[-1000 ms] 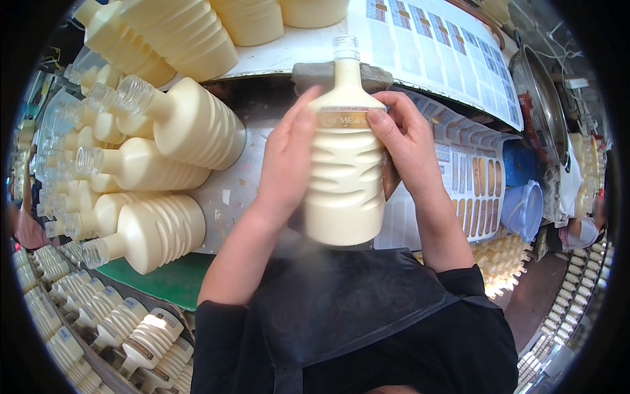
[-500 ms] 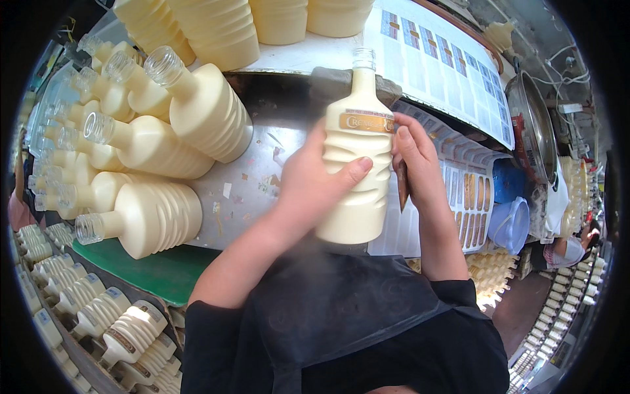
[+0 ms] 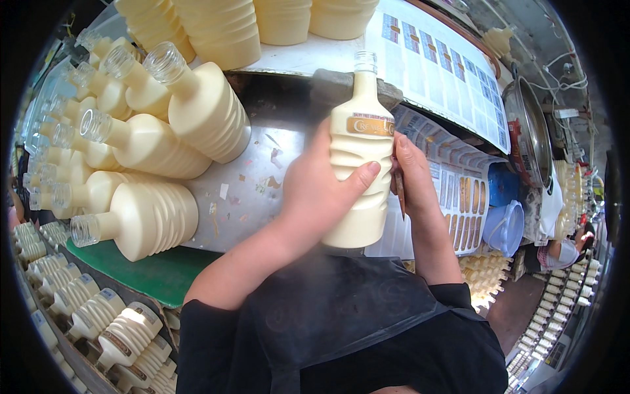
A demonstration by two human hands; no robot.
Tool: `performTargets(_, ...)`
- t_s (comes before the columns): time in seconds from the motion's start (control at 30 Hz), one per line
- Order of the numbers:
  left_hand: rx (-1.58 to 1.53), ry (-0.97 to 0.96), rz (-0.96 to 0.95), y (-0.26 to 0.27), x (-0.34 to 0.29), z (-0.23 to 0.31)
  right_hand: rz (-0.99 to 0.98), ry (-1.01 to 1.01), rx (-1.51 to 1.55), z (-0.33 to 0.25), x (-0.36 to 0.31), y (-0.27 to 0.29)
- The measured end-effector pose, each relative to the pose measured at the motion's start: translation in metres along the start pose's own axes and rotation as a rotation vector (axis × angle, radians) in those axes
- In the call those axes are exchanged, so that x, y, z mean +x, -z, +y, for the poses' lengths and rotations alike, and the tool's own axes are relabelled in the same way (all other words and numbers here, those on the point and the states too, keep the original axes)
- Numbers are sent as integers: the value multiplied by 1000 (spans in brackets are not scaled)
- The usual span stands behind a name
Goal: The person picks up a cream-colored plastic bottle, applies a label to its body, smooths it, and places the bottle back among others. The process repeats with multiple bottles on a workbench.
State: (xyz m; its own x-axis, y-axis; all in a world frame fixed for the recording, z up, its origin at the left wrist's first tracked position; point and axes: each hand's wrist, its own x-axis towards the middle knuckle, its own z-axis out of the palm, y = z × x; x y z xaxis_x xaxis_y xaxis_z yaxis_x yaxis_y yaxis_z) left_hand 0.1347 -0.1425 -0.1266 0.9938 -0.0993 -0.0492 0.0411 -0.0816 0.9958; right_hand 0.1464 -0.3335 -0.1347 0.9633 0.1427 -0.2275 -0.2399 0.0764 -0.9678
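Note:
A cream-coloured bottle (image 3: 359, 217) with a clear threaded neck and wavy ridges stands nearly upright in front of me, leaning slightly. Around its left side wraps my left hand (image 3: 321, 184), thumb across the front. A gold-brown label (image 3: 370, 125) crosses the bottle's upper body. My right hand (image 3: 415, 172) is at the bottle's right side, by the label's right end, its fingers curled and partly hidden. A thin brown pointed tool (image 3: 399, 192) sticks down from that hand. Behind the bottle's neck is a grey padded rest (image 3: 333, 88).
Several cream bottles (image 3: 154, 220) lie at the left beside the metal work surface (image 3: 246, 190). Label sheets (image 3: 459, 190) spread at the right, with another sheet (image 3: 426, 59) behind. A blue bucket (image 3: 504, 226) stands farther right. More bottles (image 3: 128, 331) fill the lower left.
The bottle has shifted slightly right and down with my left hand. My right hand has moved a little lower, its fingers drawn in by the label's right end.

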Motion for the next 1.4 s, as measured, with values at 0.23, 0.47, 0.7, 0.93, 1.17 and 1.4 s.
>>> performTargets(0.23, 31, -26, 15, -2, -1, 1, 2, -7, -3, 3, 1, 4)
performTargets(0.47, -59, 56, -15, 1, 3, -13, 4, 20, 14, -3, -1, -2)
performTargets(0.7, -698, 243, -257, 23, 15, -23, 32, 86, -141, -21, -14, -9)
performTargets(0.93, -738, 324, -247, 25, 20, -34, 16, 82, -304, -29, -20, -9)
performTargets(1.17, -633, 318, -195, 20, 18, -25, 21, 127, -260, -16, -15, 0)
performTargets(1.4, -284, 38, -38, 6, 21, 4, 78, 225, -166, -6, 18, 15)
